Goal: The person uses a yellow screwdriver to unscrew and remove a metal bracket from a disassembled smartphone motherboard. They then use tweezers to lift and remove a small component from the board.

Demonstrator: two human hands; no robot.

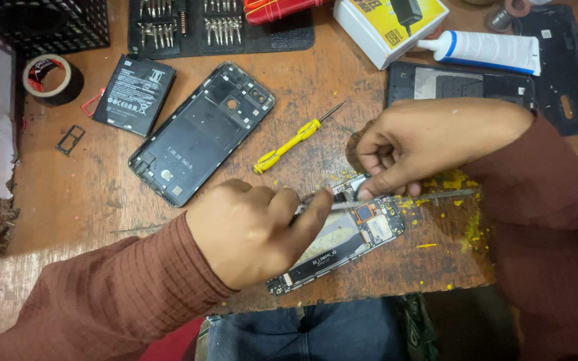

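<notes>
your left hand (pixel 252 230) sits closest, fingers curled nearly shut around what looks like thin metal tweezers (pixel 396 199), thumb pressing along the shaft. tweezer tips run out past your fingertips toward the right, across the top end of the opened phone (pixel 346 237). phone lies just beyond and under your left fingertips, tilted on the wooden bench (pixel 81 194), board and orange flex showing. right hand (pixel 423 144) is pinched closed over the phone's top edge, thumb and forefinger touching something small there; can't tell what it grips, fingers cover it.

do it well, i'd say: keep the right pinch steady on the frame so the phone doesn't slide, keep tweezers low and flat, light pressure near the flex. yellow crumbs (pixel 453 180) lie just right of your fingers, keep them off the board.

left of your fingers, well apart: yellow screwdriver (pixel 289 144), back cover (pixel 202 130), battery (pixel 134 93). white tube (pixel 486 52) is beyond the right hand.
</notes>
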